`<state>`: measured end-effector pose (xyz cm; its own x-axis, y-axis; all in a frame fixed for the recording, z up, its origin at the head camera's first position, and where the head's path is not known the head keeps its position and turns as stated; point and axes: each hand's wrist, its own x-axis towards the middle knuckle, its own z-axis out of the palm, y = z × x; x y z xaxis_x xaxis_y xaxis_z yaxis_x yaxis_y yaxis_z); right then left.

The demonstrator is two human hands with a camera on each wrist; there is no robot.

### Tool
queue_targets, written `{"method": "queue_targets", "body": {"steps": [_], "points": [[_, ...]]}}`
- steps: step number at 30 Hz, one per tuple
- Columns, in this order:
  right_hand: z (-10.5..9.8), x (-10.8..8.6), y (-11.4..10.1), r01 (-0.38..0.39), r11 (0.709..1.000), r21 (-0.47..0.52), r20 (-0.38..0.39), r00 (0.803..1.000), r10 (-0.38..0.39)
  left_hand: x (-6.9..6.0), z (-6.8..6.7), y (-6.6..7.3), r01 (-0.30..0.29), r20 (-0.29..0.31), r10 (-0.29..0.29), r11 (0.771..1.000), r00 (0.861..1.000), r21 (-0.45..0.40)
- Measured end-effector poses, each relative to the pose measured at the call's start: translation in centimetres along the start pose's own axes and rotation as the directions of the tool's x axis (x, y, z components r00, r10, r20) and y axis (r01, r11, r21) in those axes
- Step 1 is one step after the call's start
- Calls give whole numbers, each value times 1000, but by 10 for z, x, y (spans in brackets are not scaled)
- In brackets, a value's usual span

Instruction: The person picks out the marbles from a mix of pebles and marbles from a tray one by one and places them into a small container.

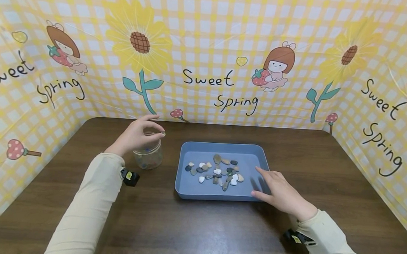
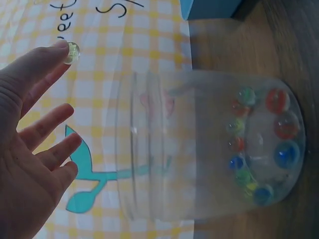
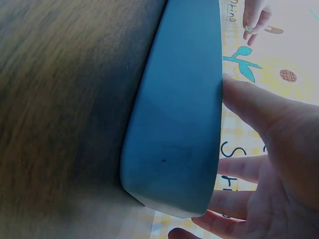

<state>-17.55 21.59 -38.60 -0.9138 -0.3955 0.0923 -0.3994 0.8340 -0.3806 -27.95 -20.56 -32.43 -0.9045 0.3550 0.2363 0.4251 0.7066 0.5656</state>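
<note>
Between its thumb and index finger, my left hand pinches a clear, faintly yellowish glass marble; the other fingers are spread. Below and beside that hand stands an upright, clear jar without a lid. Red, blue, green and yellowish marbles lie on the jar's bottom. My right hand is over the right end of a blue tray, its fingers extended and holding nothing. Its thumb is close to the tray's rim; contact is unclear. White, grey, dark and tan pebbles lie scattered in the tray.
The jar and tray stand apart on a dark brown wooden table. A yellow checked cloth with printed flowers and figures hangs behind the table and along both sides.
</note>
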Motion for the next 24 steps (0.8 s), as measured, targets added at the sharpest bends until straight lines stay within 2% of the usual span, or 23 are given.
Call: {"method": "queue_targets", "body": {"steps": [12, 24], "points": [[1, 0, 1, -6, 1000, -5, 1, 1000, 6, -5, -1, -20, 106, 22, -106, 994, 994, -20], [0, 0, 2, -1, 1000, -2, 12, 1000, 1, -9, 2, -23, 162, 62, -164, 986, 985, 31]]}}
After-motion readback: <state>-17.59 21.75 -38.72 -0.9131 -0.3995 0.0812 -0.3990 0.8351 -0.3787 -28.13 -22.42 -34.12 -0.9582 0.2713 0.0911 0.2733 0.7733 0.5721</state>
